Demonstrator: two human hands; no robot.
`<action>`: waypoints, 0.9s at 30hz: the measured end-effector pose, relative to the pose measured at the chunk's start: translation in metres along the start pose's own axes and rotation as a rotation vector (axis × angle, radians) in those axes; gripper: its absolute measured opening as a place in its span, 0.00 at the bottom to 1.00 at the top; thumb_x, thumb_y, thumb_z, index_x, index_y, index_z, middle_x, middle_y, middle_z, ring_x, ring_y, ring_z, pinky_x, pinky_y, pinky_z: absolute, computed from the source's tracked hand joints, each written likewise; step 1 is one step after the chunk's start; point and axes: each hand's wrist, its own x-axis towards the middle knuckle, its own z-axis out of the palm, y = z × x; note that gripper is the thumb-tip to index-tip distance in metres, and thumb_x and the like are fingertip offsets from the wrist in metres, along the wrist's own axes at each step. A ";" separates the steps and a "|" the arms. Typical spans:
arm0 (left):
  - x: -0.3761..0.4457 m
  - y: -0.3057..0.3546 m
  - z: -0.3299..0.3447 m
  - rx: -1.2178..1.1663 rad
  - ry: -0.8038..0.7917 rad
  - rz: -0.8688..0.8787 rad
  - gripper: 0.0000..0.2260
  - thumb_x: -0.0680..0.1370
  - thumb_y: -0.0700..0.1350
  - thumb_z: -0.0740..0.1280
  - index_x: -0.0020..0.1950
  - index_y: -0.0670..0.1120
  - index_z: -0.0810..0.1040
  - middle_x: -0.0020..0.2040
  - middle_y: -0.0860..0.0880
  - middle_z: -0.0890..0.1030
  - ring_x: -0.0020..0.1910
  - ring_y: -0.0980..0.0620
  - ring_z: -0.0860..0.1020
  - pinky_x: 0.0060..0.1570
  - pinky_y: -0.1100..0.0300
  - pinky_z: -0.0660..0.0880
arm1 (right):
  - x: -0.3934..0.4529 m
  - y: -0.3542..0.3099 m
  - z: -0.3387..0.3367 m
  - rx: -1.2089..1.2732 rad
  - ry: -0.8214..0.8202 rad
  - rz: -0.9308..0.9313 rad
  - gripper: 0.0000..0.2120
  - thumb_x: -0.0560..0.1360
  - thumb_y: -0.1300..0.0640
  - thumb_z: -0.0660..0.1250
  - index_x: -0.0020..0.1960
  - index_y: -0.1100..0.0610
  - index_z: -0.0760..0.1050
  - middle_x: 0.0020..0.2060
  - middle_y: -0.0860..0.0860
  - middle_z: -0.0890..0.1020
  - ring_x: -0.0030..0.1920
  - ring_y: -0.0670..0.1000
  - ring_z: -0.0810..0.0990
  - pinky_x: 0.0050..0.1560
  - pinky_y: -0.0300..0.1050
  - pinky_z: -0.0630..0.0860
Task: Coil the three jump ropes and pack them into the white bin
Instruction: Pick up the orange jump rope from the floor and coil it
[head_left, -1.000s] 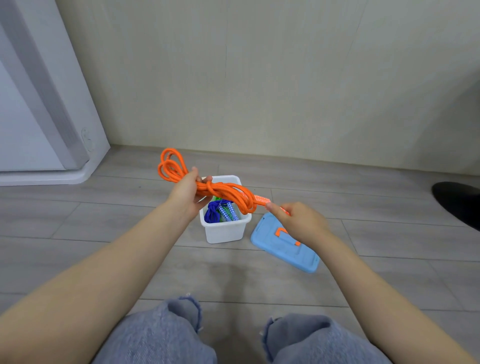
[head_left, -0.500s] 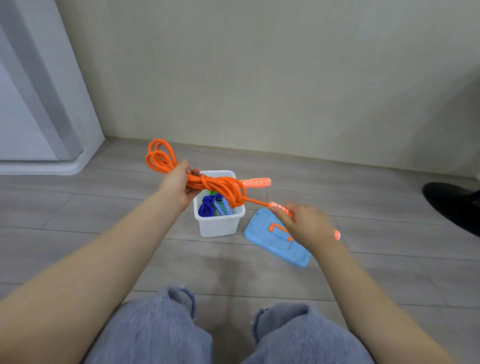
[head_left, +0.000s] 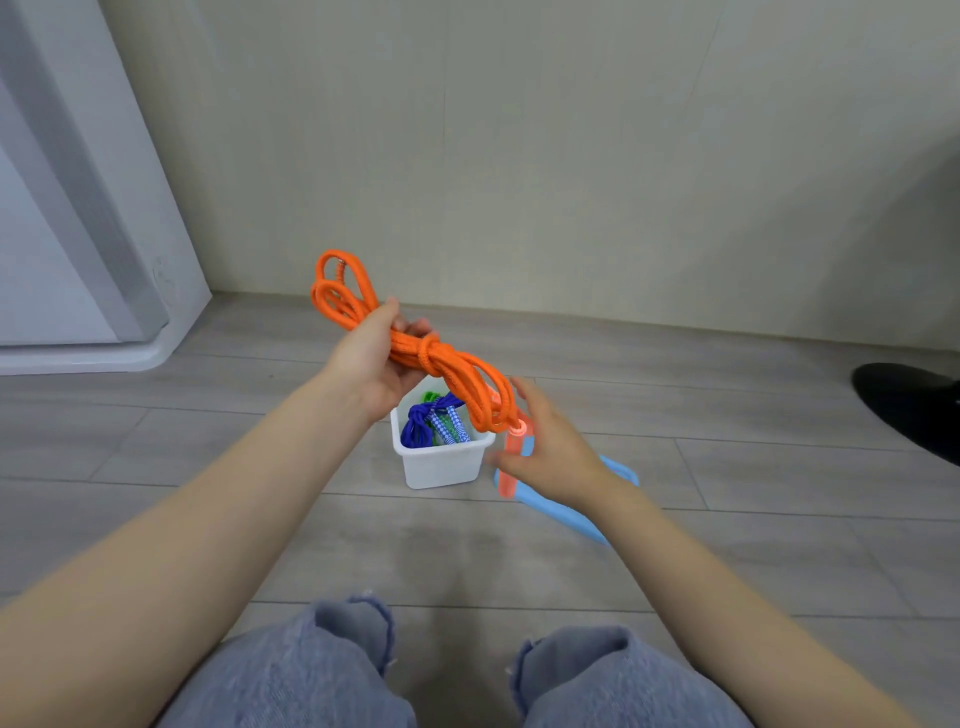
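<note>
Orange rope (head_left: 447, 366), coiled and knotted, sits clenched in the left hand (head_left: 371, 358) above the white bin (head_left: 441, 465) on the floor. Right hand (head_left: 550, 447) hangs with a released grip, fingers spread beside a dangling orange handle (head_left: 514, 454). Blue rope (head_left: 418, 426) and green rope (head_left: 431, 397) lie in the bin; blue lid (head_left: 566, 512) beside it.

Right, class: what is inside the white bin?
Inside the white bin lie a blue rope and a green rope with patterned handles. The bin's bottom is covered by them; the orange rope overhangs its right part.
</note>
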 end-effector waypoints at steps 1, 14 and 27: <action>-0.001 0.000 0.002 -0.032 -0.006 -0.018 0.19 0.81 0.52 0.60 0.31 0.47 0.65 0.27 0.50 0.79 0.26 0.54 0.80 0.31 0.61 0.79 | -0.001 -0.005 0.002 0.069 -0.014 -0.010 0.36 0.67 0.53 0.75 0.71 0.44 0.62 0.62 0.43 0.75 0.62 0.47 0.73 0.60 0.46 0.72; 0.019 -0.015 -0.017 -0.165 -0.088 -0.009 0.14 0.79 0.52 0.64 0.38 0.46 0.71 0.36 0.49 0.78 0.41 0.50 0.79 0.52 0.50 0.79 | -0.005 -0.004 -0.001 0.337 -0.088 0.369 0.09 0.76 0.51 0.67 0.44 0.57 0.76 0.34 0.51 0.76 0.30 0.50 0.72 0.30 0.37 0.72; 0.095 -0.056 -0.074 0.127 -0.199 0.058 0.04 0.78 0.47 0.66 0.48 0.47 0.79 0.42 0.48 0.80 0.37 0.52 0.83 0.40 0.55 0.82 | 0.079 0.056 0.006 0.371 -0.218 0.812 0.12 0.78 0.53 0.63 0.38 0.56 0.69 0.31 0.52 0.69 0.27 0.48 0.65 0.28 0.38 0.65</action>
